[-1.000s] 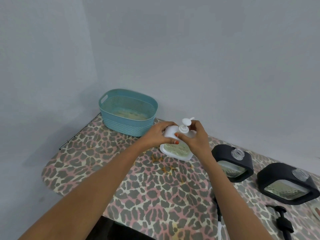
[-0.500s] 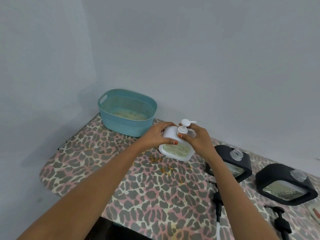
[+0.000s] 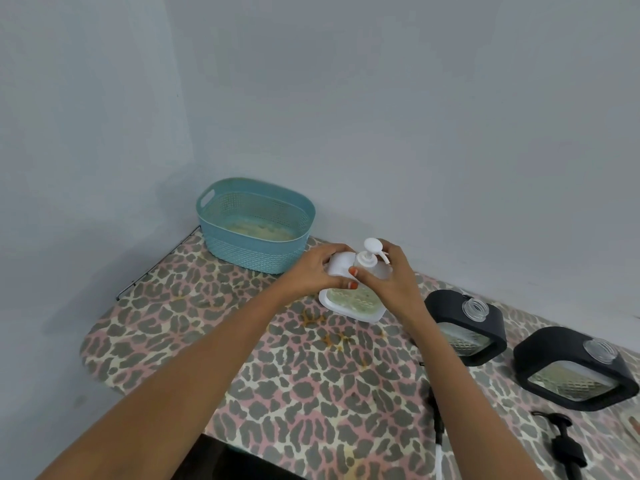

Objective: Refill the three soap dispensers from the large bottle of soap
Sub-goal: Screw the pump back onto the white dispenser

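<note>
A white soap dispenser (image 3: 349, 301) with greenish soap in it stands on the leopard-print table (image 3: 242, 348). My left hand (image 3: 317, 270) grips its upper left side. My right hand (image 3: 388, 277) is wrapped around the collar of its white pump head (image 3: 371, 249), whose spout points up and left. To the right stand two black dispensers, the nearer (image 3: 465, 325) and the farther (image 3: 573, 368), each with an uncovered clear threaded neck. One black pump (image 3: 564, 445) lies loose near the front right. Another pump (image 3: 437, 420) lies partly hidden behind my right forearm. The large bottle is out of view.
A teal perforated basket (image 3: 256, 225) stands in the back left corner against the grey wall. The table's rounded left edge (image 3: 93, 341) drops off beside the wall. Yellowish stains (image 3: 329, 329) mark the cloth in front of the white dispenser.
The white pump head has turned under my right hand, its spout swinging from the right toward the upper left. Both hands stay on the white dispenser.
</note>
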A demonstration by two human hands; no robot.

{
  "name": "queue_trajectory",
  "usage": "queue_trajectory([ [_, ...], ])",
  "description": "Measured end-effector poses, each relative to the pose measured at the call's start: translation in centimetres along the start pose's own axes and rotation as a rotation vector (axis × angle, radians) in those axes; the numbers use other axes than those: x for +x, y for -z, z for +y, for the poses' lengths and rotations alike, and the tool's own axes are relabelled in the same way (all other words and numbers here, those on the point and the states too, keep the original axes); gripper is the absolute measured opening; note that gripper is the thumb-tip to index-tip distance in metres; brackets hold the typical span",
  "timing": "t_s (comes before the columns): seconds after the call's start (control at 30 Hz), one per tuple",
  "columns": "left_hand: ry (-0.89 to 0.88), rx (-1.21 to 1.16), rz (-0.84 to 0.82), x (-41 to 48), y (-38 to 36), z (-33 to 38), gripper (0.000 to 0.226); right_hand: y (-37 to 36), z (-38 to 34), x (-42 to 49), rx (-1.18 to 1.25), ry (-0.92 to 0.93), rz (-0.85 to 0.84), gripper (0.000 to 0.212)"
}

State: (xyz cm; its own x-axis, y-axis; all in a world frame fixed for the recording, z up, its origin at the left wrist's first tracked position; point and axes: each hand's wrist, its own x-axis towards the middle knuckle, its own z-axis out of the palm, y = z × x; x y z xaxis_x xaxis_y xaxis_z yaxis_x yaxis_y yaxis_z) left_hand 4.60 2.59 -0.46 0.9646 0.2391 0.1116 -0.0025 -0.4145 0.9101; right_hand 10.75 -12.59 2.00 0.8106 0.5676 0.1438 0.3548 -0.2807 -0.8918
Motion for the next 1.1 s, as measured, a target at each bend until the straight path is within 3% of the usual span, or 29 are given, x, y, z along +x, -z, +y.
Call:
queue_trajectory([
  [0.17, 0.026, 0.011, 0.0, 0.2, -0.1, -0.3, 0.058, 1.6, -0.3, -0.3, 0.031, -0.034, -0.134, 0.04],
  [0.37, 0.042, 0.008, 0.006, 0.1, 0.0, -0.3, 0.062, 0.3, 0.1, 0.4, -0.022, 0.023, 0.015, 0.026],
  [0.57, 0.032, 0.013, 0.01, 0.1, -0.1, -0.2, 0.063, -1.1, 0.7, 0.6, -0.003, 0.064, 0.171, 0.039],
  [0.9, 0.043, 0.023, 0.001, 0.1, 0.0, -0.1, 0.067, 2.0, 0.2, 0.7, -0.039, 0.011, -0.218, 0.037],
  [1.1, 0.048, 0.009, 0.007, 0.0, -0.1, 0.0, 0.066, 1.0, 0.5, 1.0, -0.085, 0.013, -0.086, 0.029],
])
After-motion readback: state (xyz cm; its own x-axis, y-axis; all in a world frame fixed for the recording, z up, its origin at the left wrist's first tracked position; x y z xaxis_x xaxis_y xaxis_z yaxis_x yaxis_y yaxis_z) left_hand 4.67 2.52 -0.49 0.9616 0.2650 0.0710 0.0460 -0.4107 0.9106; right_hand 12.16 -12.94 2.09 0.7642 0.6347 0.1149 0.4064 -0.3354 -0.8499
